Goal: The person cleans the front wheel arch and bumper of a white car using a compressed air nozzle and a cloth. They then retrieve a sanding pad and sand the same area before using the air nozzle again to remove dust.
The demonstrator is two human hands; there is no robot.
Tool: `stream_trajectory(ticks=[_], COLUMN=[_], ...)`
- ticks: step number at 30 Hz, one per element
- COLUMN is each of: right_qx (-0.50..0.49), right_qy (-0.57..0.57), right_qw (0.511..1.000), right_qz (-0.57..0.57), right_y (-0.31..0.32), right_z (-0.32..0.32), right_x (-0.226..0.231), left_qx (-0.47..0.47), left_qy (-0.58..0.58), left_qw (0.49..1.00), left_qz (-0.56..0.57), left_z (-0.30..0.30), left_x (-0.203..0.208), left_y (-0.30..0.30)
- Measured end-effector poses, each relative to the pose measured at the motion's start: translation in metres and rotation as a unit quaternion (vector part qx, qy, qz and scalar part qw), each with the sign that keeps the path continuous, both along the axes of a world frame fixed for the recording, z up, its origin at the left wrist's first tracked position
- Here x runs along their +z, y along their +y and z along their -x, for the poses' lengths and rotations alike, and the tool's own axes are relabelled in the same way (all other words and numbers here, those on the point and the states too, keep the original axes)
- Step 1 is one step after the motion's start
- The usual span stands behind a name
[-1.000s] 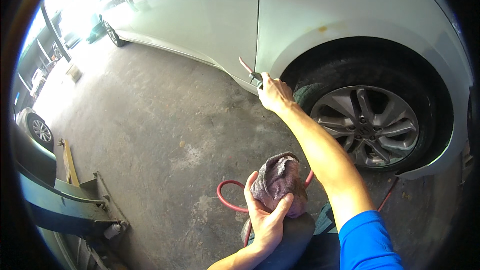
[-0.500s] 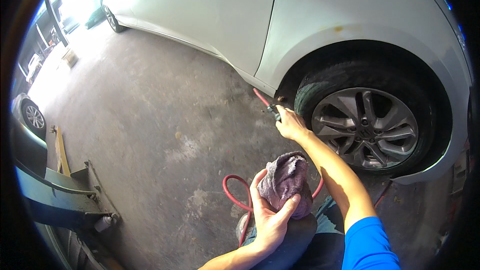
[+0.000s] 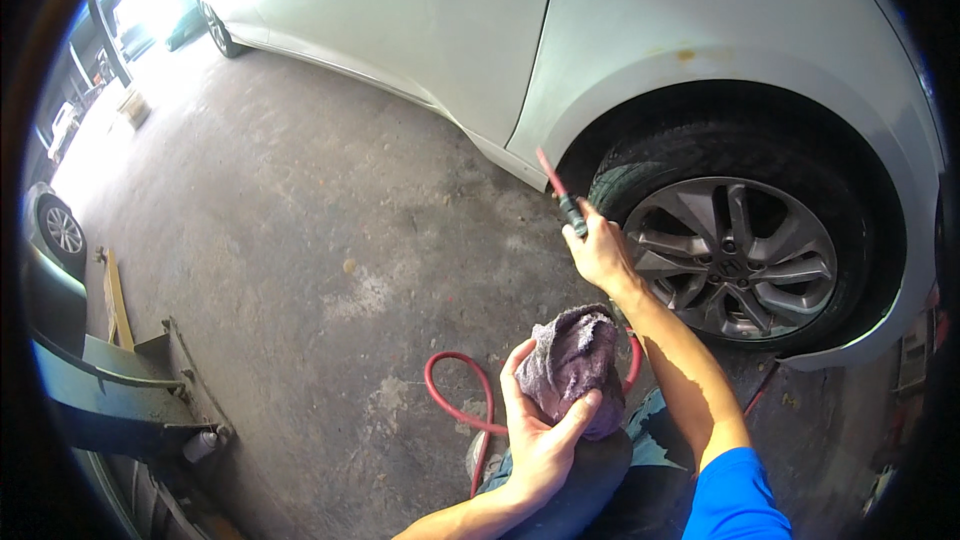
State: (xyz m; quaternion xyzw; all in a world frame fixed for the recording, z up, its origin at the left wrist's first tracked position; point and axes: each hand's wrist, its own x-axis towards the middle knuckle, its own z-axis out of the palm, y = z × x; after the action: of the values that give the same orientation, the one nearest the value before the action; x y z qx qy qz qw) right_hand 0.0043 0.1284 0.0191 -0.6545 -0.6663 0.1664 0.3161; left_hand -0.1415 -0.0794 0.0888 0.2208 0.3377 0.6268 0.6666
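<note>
My left hand point(image 3: 540, 450) cups a crumpled purple-grey cloth point(image 3: 572, 370), with its thumb on the near side and fingers along the left edge. Held out in front of the wheel, my right hand point(image 3: 605, 255) is closed on a dark hose fitting point(image 3: 573, 215). A short red length point(image 3: 550, 171) sticks up and left from that fitting. Beside the wheel arch, my right fist is close to the front tyre point(image 3: 625, 180) but apart from it. A red hose point(image 3: 489, 395) loops beside my left hand and shows again behind the cloth. Its full run is hidden.
A pale car point(image 3: 400, 20) stands ahead, its alloy wheel point(image 3: 732, 265) at my right. To the left are a blue metal structure point(image 3: 100, 405), a yellow bar point(image 3: 118, 300) and another car's wheel point(image 3: 63, 230). A pale bucket point(image 3: 132, 108) stands farther off. My bent knee is below the cloth.
My right hand has moved a little right and nearer, bringing the fitting and its red length along, now more upright. The hose loop has shifted slightly left. My left hand still holds the cloth.
</note>
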Motion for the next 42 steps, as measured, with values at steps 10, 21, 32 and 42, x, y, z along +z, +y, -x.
stream_trajectory(ticks=[10,21,32,42], right_qx=[-0.016,-0.010,0.011,0.042], right_qy=[0.001,0.052,-0.016,-0.050], right_qw=[1.000,0.965,0.999,0.995], right_qz=[0.015,-0.257,0.026,-0.069], right_y=[0.002,-0.015,0.009,0.072], right_z=[-0.005,0.001,0.013,0.025], right_x=[-0.022,0.015,0.035,0.059], left_qx=[0.003,0.004,-0.002,-0.007], left_qy=[-0.020,-0.003,-0.004,-0.006], left_qw=[1.000,1.000,1.000,1.000], left_qz=[0.009,0.005,0.007,0.003], left_z=[-0.001,0.002,0.001,-0.003], left_x=[0.002,-0.002,-0.003,-0.006], left_y=[-0.001,0.000,0.001,0.006])
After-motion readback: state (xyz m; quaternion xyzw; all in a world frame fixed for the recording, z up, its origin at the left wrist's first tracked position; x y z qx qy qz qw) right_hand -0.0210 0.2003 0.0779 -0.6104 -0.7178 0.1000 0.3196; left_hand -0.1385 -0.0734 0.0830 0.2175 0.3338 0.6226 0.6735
